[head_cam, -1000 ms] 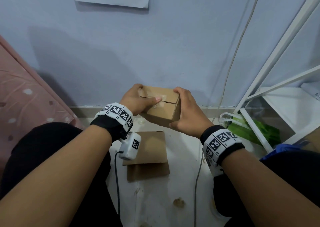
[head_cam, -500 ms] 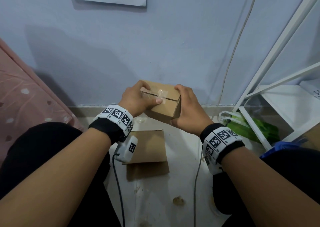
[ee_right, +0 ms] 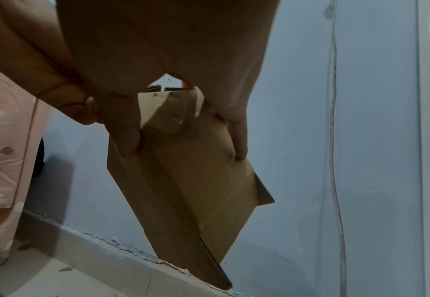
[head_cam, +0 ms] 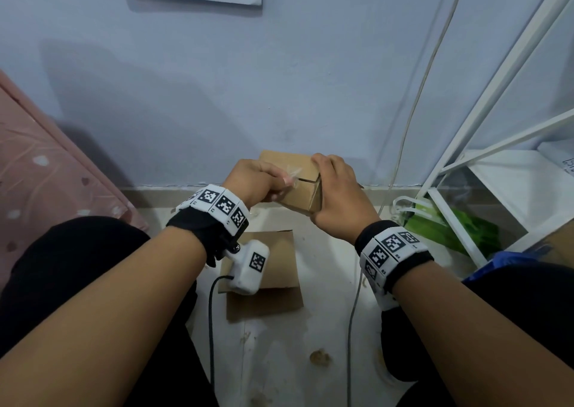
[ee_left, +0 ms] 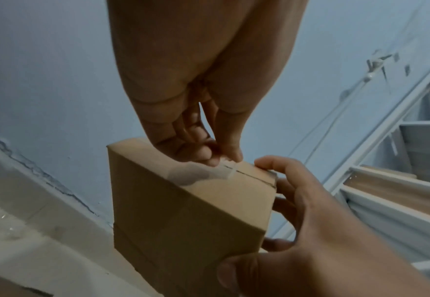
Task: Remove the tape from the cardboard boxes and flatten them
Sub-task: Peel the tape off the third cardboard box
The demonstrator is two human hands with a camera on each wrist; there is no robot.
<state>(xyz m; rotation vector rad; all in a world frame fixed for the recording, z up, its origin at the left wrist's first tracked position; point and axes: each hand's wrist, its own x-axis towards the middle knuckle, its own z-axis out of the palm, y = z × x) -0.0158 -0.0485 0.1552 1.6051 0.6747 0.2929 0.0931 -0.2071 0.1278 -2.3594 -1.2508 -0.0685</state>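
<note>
A small brown cardboard box (head_cam: 299, 190) (ee_left: 183, 209) (ee_right: 196, 180) is held in the air in front of the blue wall. My right hand (head_cam: 337, 195) (ee_left: 297, 211) grips its right end, thumb on the near side and fingers over the top. My left hand (head_cam: 261, 183) (ee_left: 218, 154) pinches the clear tape (head_cam: 293, 175) (ee_left: 201, 173) that crosses the top seam, and one end of the tape stands lifted off the cardboard. A flap at the box's lower end hangs loose in the right wrist view.
A flattened cardboard box (head_cam: 267, 270) lies on the white floor between my knees. A white metal rack (head_cam: 484, 164) with a green bag (head_cam: 450, 229) stands at the right. A pink bedsheet (head_cam: 40, 176) is at the left. Thin cables (head_cam: 413, 111) hang down the wall.
The left hand has drawn back toward the left with the tape end between its fingertips, lifting it off the seam. The box sits slightly higher and more tilted.
</note>
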